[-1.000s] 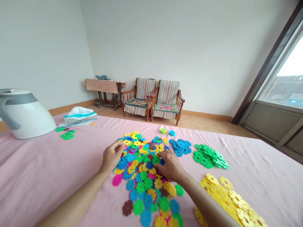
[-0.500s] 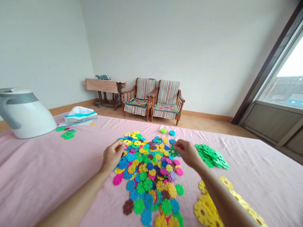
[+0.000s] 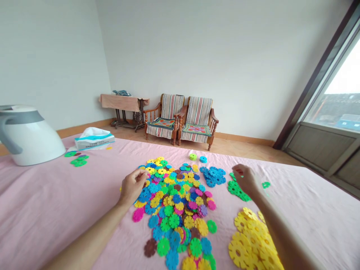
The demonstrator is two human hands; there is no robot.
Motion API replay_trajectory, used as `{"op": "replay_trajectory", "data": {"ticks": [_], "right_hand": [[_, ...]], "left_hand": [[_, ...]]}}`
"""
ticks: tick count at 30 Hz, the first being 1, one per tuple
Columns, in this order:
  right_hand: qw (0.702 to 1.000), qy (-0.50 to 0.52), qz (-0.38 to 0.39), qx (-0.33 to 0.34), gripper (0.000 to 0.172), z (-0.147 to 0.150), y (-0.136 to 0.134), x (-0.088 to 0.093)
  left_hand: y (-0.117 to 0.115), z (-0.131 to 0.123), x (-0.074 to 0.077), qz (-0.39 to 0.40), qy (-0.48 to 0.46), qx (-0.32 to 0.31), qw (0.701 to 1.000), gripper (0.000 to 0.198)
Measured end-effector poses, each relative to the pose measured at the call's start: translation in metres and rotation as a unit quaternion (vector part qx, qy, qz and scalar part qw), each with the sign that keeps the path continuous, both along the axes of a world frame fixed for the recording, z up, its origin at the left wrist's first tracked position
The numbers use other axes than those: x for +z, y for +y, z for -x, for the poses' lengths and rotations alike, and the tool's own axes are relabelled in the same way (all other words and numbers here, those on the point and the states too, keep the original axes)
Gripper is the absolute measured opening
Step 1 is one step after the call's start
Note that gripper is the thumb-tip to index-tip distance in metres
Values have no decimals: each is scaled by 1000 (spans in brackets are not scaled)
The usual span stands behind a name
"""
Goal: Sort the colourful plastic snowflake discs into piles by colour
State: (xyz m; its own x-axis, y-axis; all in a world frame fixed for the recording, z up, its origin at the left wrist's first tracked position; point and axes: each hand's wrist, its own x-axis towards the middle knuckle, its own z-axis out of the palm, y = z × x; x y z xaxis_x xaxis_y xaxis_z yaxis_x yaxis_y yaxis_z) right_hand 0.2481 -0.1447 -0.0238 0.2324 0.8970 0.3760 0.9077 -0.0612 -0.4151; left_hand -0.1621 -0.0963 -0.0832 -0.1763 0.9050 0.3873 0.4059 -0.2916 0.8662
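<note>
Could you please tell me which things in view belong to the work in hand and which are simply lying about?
In the work, it seems:
left hand, at the mixed disc pile
right hand, over the green pile
blue pile
yellow pile

Lying about:
white jug
tissue box
striped armchairs

A mixed heap of coloured discs (image 3: 168, 210) is spread on a pink cloth (image 3: 75, 210). Around that heap, a kettle (image 3: 41, 142), a tissue box (image 3: 94, 142) and some loose discs (image 3: 79, 163) are placed near ten o'clock, a lime stack (image 3: 192, 158) and a blue stack (image 3: 203, 160) at one, a blue pile (image 3: 215, 176) at two, a partly hidden green pile (image 3: 235, 190) at three, a yellow pile (image 3: 253, 232) at four
</note>
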Motion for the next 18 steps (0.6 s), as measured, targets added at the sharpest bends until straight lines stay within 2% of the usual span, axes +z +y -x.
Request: {"op": "replay_trajectory", "data": {"ticks": [4,7,11,16,18], "right_hand": [[983,-2,34,180,22,67,10,-14],[964,-19,48,260,21,108,16,-23],[955,-45,60,288,25,135,28,-28],[955,-57,62,283,41,146,41,-28],[957,-60,66,278,39,150,42,-27]], "left_hand": [[-2,-1,3,1,-1,-2,1000,34],[-3,-2,3,0,-3,-1,1000,34],[-4,-2,3,-2,-4,-2,1000,33],[-5,-3,5,-2,1,-4,1000,32],[-6,-4,6,-2,1,-4,1000,32]]}}
